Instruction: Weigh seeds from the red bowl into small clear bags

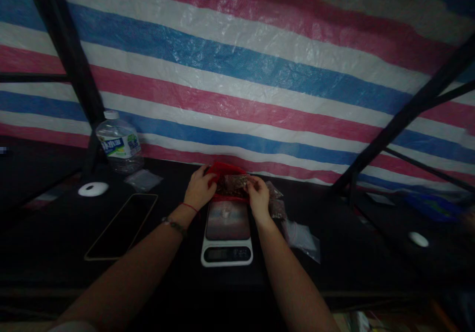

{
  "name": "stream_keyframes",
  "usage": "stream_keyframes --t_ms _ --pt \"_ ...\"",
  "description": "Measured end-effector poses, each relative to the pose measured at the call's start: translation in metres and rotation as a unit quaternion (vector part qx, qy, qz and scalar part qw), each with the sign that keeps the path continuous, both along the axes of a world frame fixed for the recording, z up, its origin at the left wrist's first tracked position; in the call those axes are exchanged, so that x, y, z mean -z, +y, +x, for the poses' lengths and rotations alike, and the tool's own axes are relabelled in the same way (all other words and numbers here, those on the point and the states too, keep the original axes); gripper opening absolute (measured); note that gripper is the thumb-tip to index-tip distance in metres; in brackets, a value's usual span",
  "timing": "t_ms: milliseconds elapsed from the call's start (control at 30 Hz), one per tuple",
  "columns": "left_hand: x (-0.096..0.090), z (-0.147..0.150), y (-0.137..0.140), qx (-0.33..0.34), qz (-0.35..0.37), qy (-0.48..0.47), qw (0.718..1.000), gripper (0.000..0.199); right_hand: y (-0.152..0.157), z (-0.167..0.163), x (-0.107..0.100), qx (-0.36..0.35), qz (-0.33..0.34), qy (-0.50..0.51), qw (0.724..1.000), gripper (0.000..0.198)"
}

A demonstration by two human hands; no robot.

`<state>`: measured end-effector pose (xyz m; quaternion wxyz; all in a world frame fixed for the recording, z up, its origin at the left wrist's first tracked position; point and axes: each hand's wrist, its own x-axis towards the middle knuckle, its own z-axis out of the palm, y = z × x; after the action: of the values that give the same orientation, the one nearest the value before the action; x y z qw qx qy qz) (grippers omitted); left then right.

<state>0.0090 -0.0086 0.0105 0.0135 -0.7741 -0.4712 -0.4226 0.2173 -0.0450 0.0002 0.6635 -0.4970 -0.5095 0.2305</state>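
A red, open-topped container (223,166) holding small brown bits sits behind the kitchen scale (227,259); I cannot tell whether it is a bag or a tray. My left hand (200,189) has its bent fingers closed at the container's left edge. Over the brown bits lies a small clear plastic bag (236,181) filled with similar bits. My right hand (259,196) pinches that bag at its right end. The scale's metal plate (227,225) is in front of both hands, and its display is too dim to read.
Right of my right hand lie filled small bags (277,209) and flat clear bags (301,237). At left are a phone (121,227), a white round device (93,189), a clear bag (144,180) and a plastic bottle (119,144). A striped sheet (237,84) hangs behind, between dark metal posts (374,144).
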Motion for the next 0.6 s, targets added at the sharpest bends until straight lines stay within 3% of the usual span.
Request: stream_keyframes --t_ms 133,333,467,600 --pt "0.005 0.003 0.002 0.035 -0.05 -0.031 0.998 0.04 -0.003 0.0 -0.002 0.017 0.036 -0.082 0.996 0.026" --pt "0.001 0.006 -0.001 0.059 -0.017 -0.065 0.996 0.054 -0.008 -0.011 -0.008 -0.066 0.031 -0.112 0.991 0.024" --pt "-0.004 0.006 -0.007 0.033 0.04 -0.049 0.997 0.046 -0.007 -0.013 -0.007 -0.036 0.034 -0.136 0.989 0.026" --pt "-0.012 0.004 -0.014 0.04 0.046 0.005 0.998 0.03 -0.008 -0.011 -0.01 0.024 0.018 -0.176 0.984 0.014"
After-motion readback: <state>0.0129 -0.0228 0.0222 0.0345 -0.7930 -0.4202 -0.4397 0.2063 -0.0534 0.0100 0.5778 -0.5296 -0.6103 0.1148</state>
